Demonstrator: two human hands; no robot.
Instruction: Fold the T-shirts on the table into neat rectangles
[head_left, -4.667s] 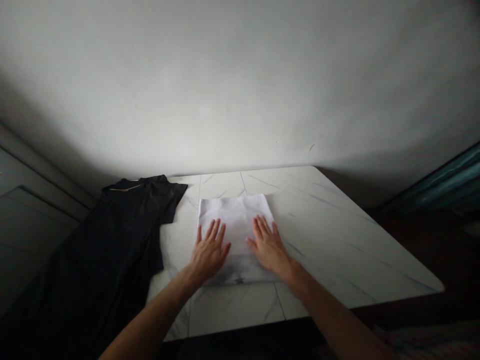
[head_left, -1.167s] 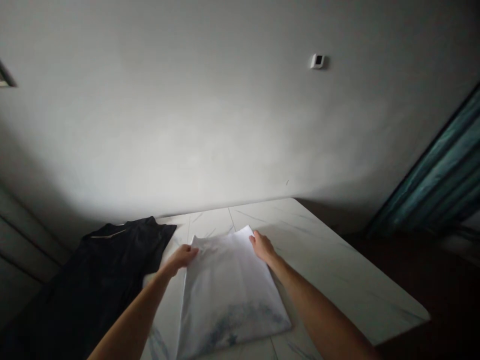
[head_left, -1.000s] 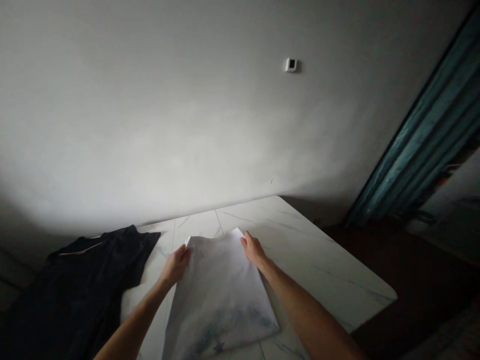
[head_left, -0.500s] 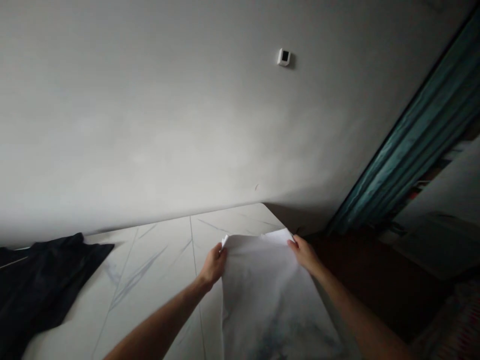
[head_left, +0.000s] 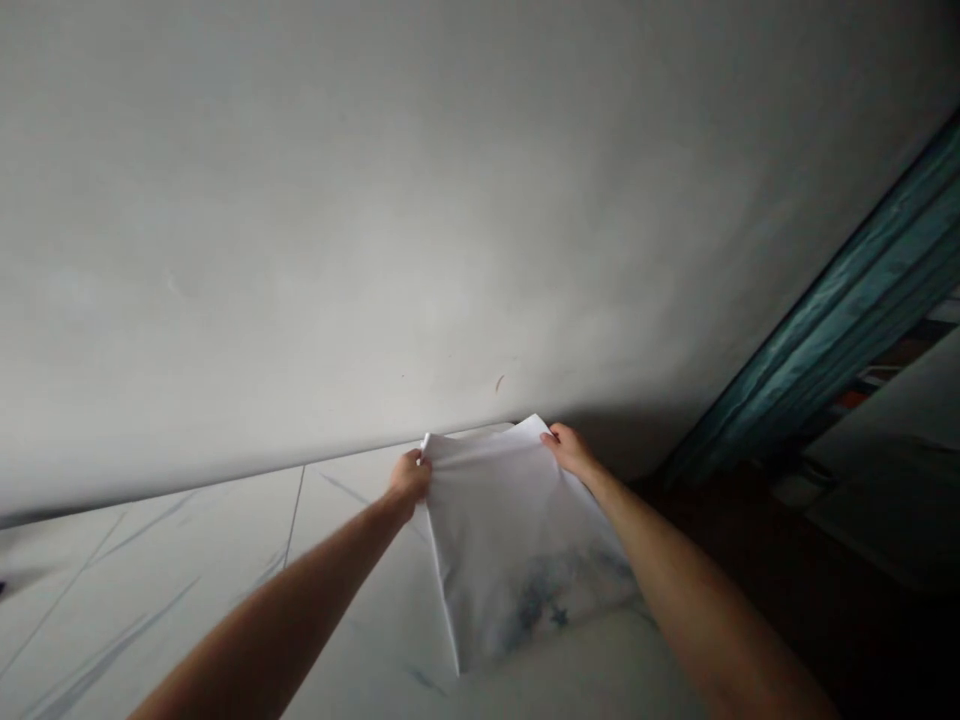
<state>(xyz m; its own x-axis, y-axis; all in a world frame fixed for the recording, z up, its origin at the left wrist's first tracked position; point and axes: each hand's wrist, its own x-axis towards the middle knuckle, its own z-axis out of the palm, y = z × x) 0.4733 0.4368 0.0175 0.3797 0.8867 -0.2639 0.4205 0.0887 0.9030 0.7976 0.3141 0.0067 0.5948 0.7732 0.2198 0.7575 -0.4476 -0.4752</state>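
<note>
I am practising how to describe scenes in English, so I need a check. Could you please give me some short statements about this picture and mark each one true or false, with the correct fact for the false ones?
1. The left hand and the right hand both grip the top corners of the folded white cloth. True.
2. The left hand lies flat on the table top. False: it pinches the cloth's upper left corner.
3. The cloth is plain, without any print. False: a grey-blue print with a star shape shows near its lower edge.
4. The table top is pale with grey veins, like marble. True.
5. A teal curtain hangs at the right of the view. True.
</note>
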